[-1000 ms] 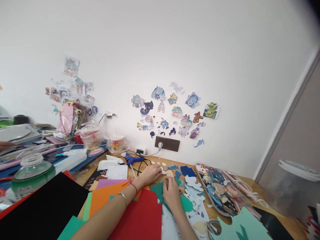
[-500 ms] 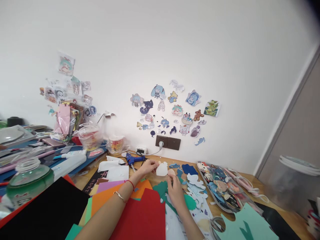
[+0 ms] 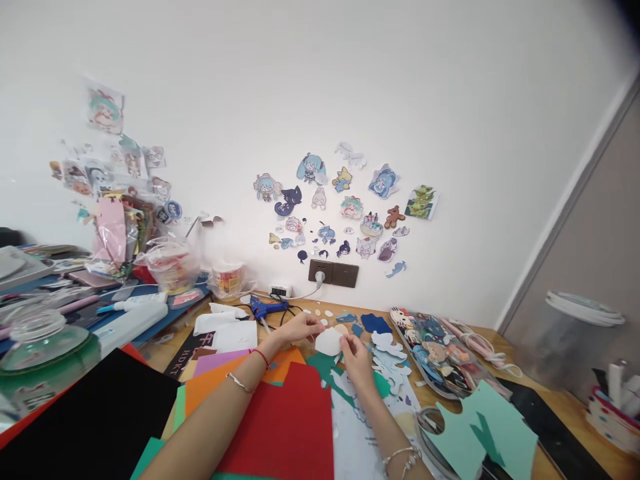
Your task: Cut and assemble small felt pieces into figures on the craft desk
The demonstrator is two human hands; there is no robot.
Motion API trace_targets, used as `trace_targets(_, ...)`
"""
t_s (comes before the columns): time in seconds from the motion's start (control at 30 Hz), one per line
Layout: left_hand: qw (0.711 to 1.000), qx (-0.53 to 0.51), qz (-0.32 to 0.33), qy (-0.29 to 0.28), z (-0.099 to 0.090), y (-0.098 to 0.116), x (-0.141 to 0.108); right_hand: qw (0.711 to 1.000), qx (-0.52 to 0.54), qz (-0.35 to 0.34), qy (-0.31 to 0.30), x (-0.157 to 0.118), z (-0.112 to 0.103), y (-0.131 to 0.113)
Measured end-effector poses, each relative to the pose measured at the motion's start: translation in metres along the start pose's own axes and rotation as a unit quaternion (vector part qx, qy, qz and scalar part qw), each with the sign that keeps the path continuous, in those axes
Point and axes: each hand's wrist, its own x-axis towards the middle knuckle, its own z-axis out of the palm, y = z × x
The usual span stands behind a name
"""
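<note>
Between my two hands is a small white paper cutout [image 3: 329, 342], held up over the desk. My left hand [image 3: 303, 328] pinches its upper left edge, and my right hand [image 3: 354, 352] has fingers closed on its right edge. Just behind it lies a peach paper piece [image 3: 341, 329]. Dark green paper [image 3: 320, 364] and light blue cutouts [image 3: 390, 360] lie around my right hand. Under my left forearm are orange sheets [image 3: 213, 393] and a red sheet [image 3: 285, 427].
A blue glue gun [image 3: 267, 307] lies at the back. On the right are a tray of character cutouts [image 3: 435, 360] and mint paper [image 3: 505, 427]. A green jar [image 3: 47, 353] and black sheet [image 3: 95, 420] are at left.
The white cutout has come nearer, held between both hands, and is tilted differently. Several small pale pieces now show behind it. The camera view has shifted a little.
</note>
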Motion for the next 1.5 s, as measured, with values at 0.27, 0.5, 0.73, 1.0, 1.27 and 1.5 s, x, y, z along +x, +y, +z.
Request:
trace_targets(0.27,1.000,-0.015,-0.007,0.010,0.000,0.002,-0.002,1.000,0.008,0.006,-0.003,-0.002,-0.001,-0.006)
trace_targets(0.5,0.997,-0.050,-0.022,0.051,-0.003,0.001,-0.002,0.999,0.029,-0.004,-0.014,-0.003,-0.004,-0.012)
trace_targets(0.73,0.991,-0.110,-0.013,0.077,-0.006,0.007,-0.008,0.998,0.051,-0.017,-0.029,-0.005,-0.006,-0.017)
trace_targets(1.0,0.990,-0.137,-0.016,0.031,0.001,0.011,-0.009,0.997,0.070,0.005,-0.030,-0.001,0.001,-0.006)
trace_targets(1.27,0.992,-0.117,-0.046,0.027,0.002,0.015,-0.011,0.997,0.081,0.004,-0.008,0.001,0.002,0.002)
trace_targets(1.5,0.989,-0.069,-0.108,0.068,0.001,0.013,-0.007,0.995,0.098,0.001,-0.007,0.003,0.005,0.009)
